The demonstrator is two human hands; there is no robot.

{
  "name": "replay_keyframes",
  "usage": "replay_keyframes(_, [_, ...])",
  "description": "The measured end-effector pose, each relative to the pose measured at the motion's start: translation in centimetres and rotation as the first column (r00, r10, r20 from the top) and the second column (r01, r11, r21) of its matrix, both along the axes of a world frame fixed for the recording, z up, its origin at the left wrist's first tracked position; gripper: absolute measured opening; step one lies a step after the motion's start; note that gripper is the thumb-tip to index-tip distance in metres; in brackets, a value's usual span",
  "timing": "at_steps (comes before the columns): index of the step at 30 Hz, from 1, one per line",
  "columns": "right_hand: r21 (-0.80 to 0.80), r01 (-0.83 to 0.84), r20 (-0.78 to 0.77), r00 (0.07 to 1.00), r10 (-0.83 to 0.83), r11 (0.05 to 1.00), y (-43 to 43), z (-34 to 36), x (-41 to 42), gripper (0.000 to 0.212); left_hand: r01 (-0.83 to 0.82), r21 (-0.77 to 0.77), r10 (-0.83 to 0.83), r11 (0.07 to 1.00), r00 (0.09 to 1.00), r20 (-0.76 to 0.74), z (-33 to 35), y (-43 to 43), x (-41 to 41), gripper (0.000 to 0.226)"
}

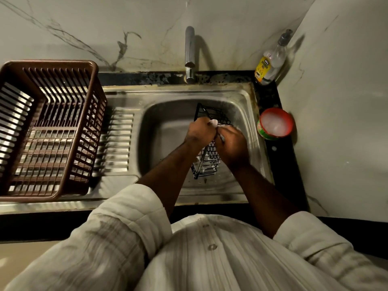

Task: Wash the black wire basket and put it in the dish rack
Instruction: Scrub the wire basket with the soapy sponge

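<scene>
While both forearms reach out of rolled pale sleeves (130,217) across the near edge of the sink (178,90), the hands meet low in its basin over the black wire basket (206,164); the basket stands on end, tilted, towards the sink's right wall; the left hand (200,131) curls over its upper rim with a pale bit of foam or cloth at the fingertips; the right hand (231,143) grips the wires just beside it, knuckles up, and whether it hides a scrubber cannot be told; this looks like the scrubbing step, with the basket not yet rinsed; next it likely needs water from the tap (190,53) behind the sink, then a lift to the brown dish rack (52,64) left of the sink; a red soap tub (275,124) sits on the worktop right of the sink.
</scene>
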State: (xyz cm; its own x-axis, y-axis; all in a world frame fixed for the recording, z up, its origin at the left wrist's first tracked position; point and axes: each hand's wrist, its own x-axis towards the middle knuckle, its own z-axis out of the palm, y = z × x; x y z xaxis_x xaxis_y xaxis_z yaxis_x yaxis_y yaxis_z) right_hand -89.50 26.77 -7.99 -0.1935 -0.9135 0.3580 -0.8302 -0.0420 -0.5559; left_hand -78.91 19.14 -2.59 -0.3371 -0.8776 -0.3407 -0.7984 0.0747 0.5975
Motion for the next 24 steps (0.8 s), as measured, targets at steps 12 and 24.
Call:
replay_keyframes(12, [-0.045, 0.178, 0.177, 0.97, -0.167, 0.983, 1.9, 1.5, -2.3, 0.02, -0.129, 0.132, 0.145, 0.983, 0.982, -0.121, -1.3, 0.9, -0.8, 0.023])
replay_keyframes(24, [0.085, 0.053, 0.027, 0.998, -0.056, 0.995, 1.0, 1.7, -2.2, 0.027, -0.024, 0.105, 0.034, 0.994, 0.995, -0.09, 0.2, 1.6, -0.1, 0.021])
